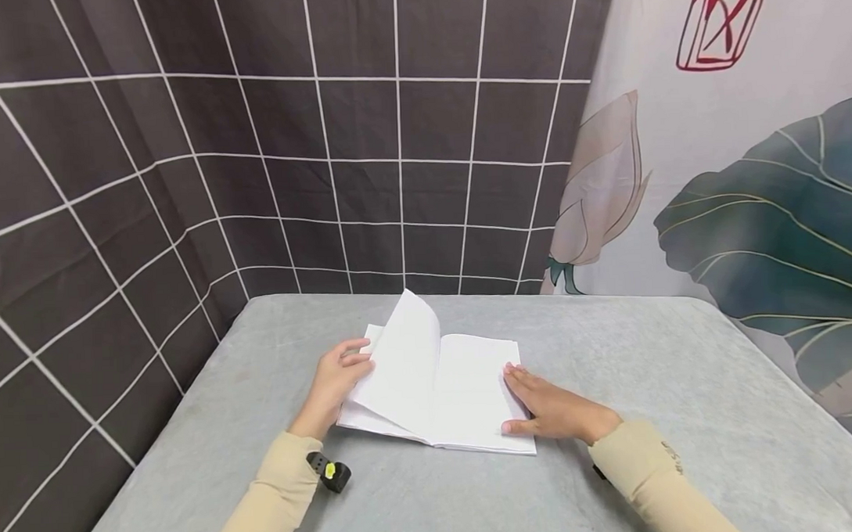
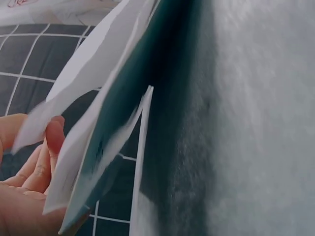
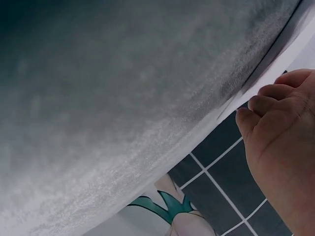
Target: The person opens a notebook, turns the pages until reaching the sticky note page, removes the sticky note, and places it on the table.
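Note:
An open book [image 1: 476, 389] with blank-looking white pages lies on the table. A lifted page [image 1: 404, 361] curves up from its left half, its top corner standing above the rest. At the book's left edge, my left hand [image 1: 340, 378] pinches a page; the left wrist view shows this page [image 2: 74, 83] between fingertips [image 2: 55, 132], with more leaves and a teal cover [image 2: 110, 118] beside it. My right hand [image 1: 554, 406] rests on the right page's outer edge, fingers extended and thumb apart. In the right wrist view that hand [image 3: 283, 137] shows from the side, its fingertips at the book's edge.
The table [image 1: 684, 382] has a grey cloth cover. Behind and to the left hangs a dark curtain [image 1: 435, 117] with a white grid. At the right is a pale curtain [image 1: 650, 235] with leaf and flower prints. A black strap [image 1: 329, 471] sits on the left wrist.

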`<act>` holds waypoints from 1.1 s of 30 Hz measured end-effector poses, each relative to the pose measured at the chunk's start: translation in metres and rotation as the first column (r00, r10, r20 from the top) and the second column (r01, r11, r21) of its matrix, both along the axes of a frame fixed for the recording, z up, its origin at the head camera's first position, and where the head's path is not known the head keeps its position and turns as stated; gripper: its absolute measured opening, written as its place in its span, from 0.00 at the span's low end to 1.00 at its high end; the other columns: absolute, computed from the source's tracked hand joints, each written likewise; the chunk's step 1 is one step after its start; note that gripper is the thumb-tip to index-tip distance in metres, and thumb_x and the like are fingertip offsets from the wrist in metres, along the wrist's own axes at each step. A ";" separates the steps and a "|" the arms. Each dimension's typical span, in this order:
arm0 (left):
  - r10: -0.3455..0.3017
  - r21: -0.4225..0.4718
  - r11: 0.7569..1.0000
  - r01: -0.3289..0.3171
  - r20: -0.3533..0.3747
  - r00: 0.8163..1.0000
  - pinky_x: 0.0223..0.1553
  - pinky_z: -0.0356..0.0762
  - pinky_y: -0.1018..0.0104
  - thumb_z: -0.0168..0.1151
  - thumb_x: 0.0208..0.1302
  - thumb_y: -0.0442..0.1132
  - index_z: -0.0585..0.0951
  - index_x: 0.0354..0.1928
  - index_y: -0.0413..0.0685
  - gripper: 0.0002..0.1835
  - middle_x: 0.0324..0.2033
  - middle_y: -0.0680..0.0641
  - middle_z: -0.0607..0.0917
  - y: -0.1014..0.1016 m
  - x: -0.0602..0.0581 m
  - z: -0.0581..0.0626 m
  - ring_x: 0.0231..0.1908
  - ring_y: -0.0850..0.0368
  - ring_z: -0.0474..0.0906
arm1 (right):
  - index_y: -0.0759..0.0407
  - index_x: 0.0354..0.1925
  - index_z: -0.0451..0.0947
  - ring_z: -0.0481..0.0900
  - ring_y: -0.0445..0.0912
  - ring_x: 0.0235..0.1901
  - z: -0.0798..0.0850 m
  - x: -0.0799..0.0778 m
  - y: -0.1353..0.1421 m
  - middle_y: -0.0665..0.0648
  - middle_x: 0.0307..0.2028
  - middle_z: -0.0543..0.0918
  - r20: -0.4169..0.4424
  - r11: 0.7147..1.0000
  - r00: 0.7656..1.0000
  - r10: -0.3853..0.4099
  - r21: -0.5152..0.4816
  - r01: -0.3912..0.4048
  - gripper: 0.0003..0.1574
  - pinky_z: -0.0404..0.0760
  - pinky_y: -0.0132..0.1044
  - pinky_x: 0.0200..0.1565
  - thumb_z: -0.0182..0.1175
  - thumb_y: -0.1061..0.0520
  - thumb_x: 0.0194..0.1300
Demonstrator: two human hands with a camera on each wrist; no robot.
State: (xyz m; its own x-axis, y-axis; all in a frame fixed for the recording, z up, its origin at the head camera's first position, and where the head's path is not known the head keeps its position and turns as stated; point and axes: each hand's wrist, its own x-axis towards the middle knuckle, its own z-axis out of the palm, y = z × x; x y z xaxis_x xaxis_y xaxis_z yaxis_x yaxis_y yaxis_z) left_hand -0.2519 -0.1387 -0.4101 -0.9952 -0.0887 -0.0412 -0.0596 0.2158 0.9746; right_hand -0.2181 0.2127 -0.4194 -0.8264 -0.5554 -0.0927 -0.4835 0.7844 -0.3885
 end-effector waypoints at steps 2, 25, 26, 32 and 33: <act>-0.002 -0.015 1.000 0.002 0.006 1.000 0.52 0.74 0.56 0.61 0.59 0.31 0.75 0.60 0.45 0.25 0.51 0.37 0.83 -0.001 0.001 0.000 0.54 0.44 0.78 | 0.73 0.71 0.48 0.49 0.63 0.73 0.000 0.001 -0.001 0.71 0.73 0.51 0.006 1.000 1.000 0.003 0.005 -0.003 0.64 0.53 0.58 0.69 0.59 0.31 0.59; 0.017 -0.140 0.990 -0.008 0.061 0.998 0.41 0.78 0.65 0.63 0.60 0.36 0.78 0.54 0.40 0.20 0.42 0.39 0.87 -0.028 -0.001 -0.010 0.37 0.58 0.81 | 0.73 0.71 0.50 0.50 0.65 0.72 0.004 -0.003 0.001 0.71 0.73 0.50 0.053 0.995 0.997 0.054 0.076 -0.058 0.67 0.54 0.59 0.67 0.64 0.31 0.52; 0.015 -0.147 0.989 -0.006 0.062 0.998 0.39 0.77 0.66 0.63 0.60 0.36 0.78 0.54 0.39 0.20 0.41 0.39 0.87 -0.029 -0.001 -0.011 0.35 0.59 0.81 | 0.73 0.71 0.50 0.50 0.65 0.72 0.004 -0.003 0.001 0.70 0.73 0.50 0.057 0.995 0.997 0.057 0.078 -0.061 0.68 0.54 0.59 0.67 0.65 0.32 0.51; -0.007 -0.191 0.981 0.020 0.066 0.998 0.35 0.75 0.69 0.63 0.59 0.35 0.78 0.54 0.37 0.20 0.38 0.40 0.87 -0.031 -0.002 -0.012 0.32 0.60 0.80 | 0.73 0.71 0.50 0.49 0.65 0.72 0.005 -0.004 0.003 0.70 0.73 0.49 0.087 0.995 0.994 0.063 0.072 -0.070 0.71 0.54 0.59 0.67 0.71 0.36 0.45; -0.013 -0.195 0.981 0.026 0.066 0.998 0.34 0.75 0.69 0.63 0.59 0.35 0.78 0.54 0.36 0.20 0.37 0.40 0.87 -0.032 -0.001 -0.011 0.32 0.59 0.80 | 0.73 0.71 0.50 0.49 0.65 0.72 0.005 -0.004 0.002 0.70 0.73 0.49 0.093 0.995 0.994 0.062 0.068 -0.069 0.71 0.54 0.60 0.67 0.72 0.36 0.45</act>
State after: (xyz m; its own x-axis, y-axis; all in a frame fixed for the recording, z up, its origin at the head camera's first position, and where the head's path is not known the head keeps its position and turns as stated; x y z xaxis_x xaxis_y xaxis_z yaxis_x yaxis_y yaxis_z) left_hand -0.2529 -0.1705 -0.4214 -0.9926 -0.0821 -0.0890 -0.1148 0.4034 0.9078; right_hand -0.2224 0.2152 -0.4140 -0.7748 -0.5974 -0.2071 -0.5000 0.7794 -0.3777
